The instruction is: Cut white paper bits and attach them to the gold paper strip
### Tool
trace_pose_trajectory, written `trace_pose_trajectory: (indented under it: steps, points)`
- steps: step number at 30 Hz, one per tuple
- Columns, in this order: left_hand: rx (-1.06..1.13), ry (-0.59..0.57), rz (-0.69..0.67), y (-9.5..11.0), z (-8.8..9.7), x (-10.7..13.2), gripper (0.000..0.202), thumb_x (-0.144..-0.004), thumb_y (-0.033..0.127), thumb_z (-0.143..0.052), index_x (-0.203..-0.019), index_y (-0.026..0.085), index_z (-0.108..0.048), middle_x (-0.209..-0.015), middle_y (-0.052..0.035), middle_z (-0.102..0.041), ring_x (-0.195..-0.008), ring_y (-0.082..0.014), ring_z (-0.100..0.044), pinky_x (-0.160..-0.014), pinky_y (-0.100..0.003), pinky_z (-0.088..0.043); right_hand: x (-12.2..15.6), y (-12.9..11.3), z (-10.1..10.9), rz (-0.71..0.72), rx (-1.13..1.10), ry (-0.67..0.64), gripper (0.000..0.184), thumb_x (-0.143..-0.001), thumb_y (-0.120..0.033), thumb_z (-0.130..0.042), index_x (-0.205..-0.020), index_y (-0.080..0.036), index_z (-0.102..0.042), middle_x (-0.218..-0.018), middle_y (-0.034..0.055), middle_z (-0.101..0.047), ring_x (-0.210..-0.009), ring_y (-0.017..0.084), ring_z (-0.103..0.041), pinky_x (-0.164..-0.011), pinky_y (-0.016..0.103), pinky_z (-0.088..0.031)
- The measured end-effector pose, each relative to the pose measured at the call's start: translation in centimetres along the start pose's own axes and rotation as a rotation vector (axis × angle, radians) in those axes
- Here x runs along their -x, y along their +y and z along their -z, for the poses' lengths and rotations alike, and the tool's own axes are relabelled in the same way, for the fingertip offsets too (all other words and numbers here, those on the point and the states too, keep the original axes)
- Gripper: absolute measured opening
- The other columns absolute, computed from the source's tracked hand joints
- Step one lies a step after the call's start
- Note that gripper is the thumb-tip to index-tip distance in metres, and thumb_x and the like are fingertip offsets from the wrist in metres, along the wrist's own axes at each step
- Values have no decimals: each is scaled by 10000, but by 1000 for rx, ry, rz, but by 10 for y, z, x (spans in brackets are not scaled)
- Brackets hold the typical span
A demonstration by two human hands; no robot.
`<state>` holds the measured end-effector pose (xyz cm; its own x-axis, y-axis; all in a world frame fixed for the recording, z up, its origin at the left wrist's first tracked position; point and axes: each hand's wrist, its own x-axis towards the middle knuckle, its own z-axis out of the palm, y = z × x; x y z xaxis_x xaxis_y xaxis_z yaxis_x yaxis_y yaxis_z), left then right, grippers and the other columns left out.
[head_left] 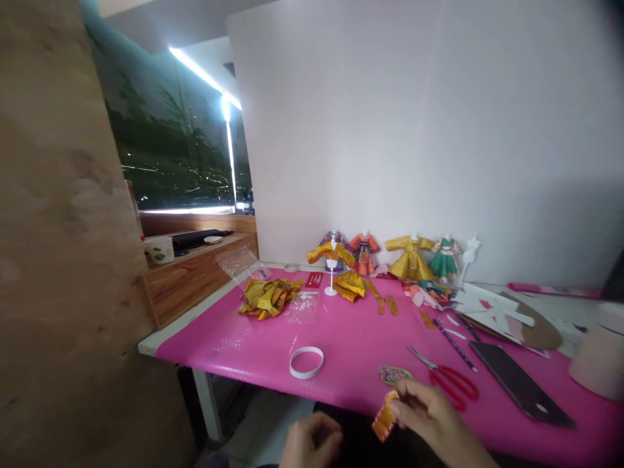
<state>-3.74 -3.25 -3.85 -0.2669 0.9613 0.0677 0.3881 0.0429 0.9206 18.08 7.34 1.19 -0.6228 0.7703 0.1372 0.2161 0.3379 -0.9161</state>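
Note:
My right hand (431, 413) pinches a small strip of golden fabric (385, 419) with a pinkish, stitched-looking edge, held just off the table's front edge. To its left, my left hand (312, 441) is curled with thumb and fingertips together; whatever they may hold is too small to make out. Right behind the strip lies a little dish of colourful beads or pins (394, 375). Red-handled scissors (451, 383) rest beyond my right hand, their blades pointing away to the left. A white ring (306, 363) lies on the pink tabletop (244, 351) ahead of my left hand.
Crumpled golden fabric (268, 298) is heaped at back left. A small white stand (331, 279) wears a golden top; miniature dresses (412, 257) line the wall. Rightward lie a purple pencil (453, 344), a dark phone-like slab (519, 380), papers (487, 309) and a pale cylinder (597, 354).

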Motion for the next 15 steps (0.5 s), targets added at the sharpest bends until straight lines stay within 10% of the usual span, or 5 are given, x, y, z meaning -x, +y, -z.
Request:
trace_pose_trajectory:
  steps: [4,9,15]
  points:
    - [-242,183,-151,4,35,-41,170,-866,238,-537,-847,193,-700,-954,-102,-705,-987,-287,-625,-925,-385,-439,-62,17,-7,-59,119,-105,281,-915,-416,-593,-793,-165,-625,-710,-10,-623,-663,155,-617,-655,288,-506]
    - [-475,265,-174,4,36,-76,171,-811,193,-559,-860,152,-718,-974,-182,-688,-978,-396,-574,-908,-548,-373,-138,36,-23,-151,359,-6,316,-951,-361,-623,-1194,-160,-620,-1182,67,-645,-977,235,-659,-814,417,-566]
    - [-438,268,-209,0,34,-86,201,-834,219,-525,-695,193,-668,-866,-150,-680,-937,-388,-581,-885,-545,-360,-130,60,27,-177,634,217,313,-963,-342,-607,-1235,-187,-601,-1252,91,-620,-1038,232,-641,-870,446,-550]
